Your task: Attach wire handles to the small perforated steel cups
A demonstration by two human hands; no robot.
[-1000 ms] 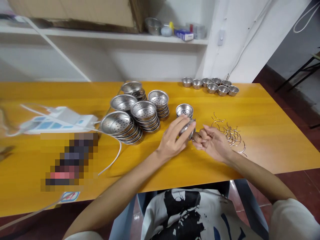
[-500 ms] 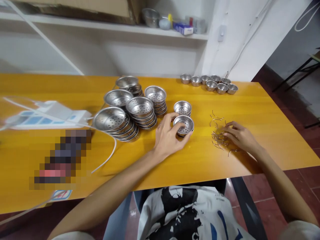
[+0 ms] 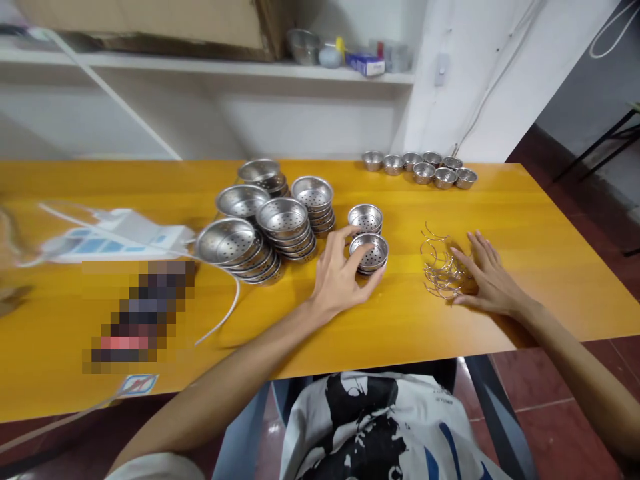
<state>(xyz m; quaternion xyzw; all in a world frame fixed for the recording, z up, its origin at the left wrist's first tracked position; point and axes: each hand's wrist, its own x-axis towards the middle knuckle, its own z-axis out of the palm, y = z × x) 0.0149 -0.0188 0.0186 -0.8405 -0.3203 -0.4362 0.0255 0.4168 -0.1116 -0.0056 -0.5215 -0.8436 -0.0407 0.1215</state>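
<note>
My left hand (image 3: 339,277) curls its fingers round a small perforated steel strainer cup (image 3: 369,252) that sits on the yellow table (image 3: 540,240). A second small strainer cup (image 3: 365,218) stands just behind it. My right hand (image 3: 487,277) lies flat with fingers spread, its fingertips against a heap of thin bent wire handles (image 3: 440,267). Left of my left hand stand several stacks of larger perforated steel strainers (image 3: 260,230).
A row of small steel cups (image 3: 425,167) lines the table's far edge. A white power strip (image 3: 110,237) with a white cable (image 3: 225,313) lies at the left. A shelf (image 3: 225,67) behind holds a cardboard box and small items. The table's right end drops to a red tiled floor.
A second ago both hands held a strainer cup together above the table. The left hand has set it down and keeps hold; the right hand has moved right onto the wire handles and flattened.
</note>
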